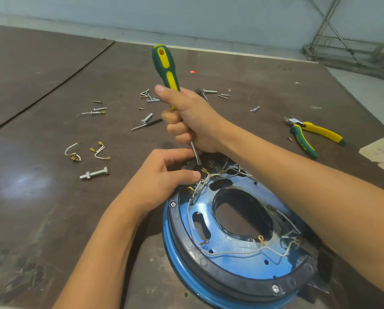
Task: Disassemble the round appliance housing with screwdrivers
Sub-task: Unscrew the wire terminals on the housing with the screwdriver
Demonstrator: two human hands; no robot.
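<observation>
The dark brown surface (pixel 53 197) carries green-and-yellow pliers (pixel 313 134) at the right. 1 large bolt with a nut (pixel 94 174) lies at the left, near short white wires with brass terminals (pixel 74 157). Loose screws (pixel 147 95) and a red scrap (pixel 193 71) lie farther back. A metal frame (pixel 342 41) stands beyond the far right corner.

Single head view, wide-angle, facing forward-down; close over housing (pixel 242 263) on table (pixel 41 208); wall (pixel 186 14) at top.
</observation>
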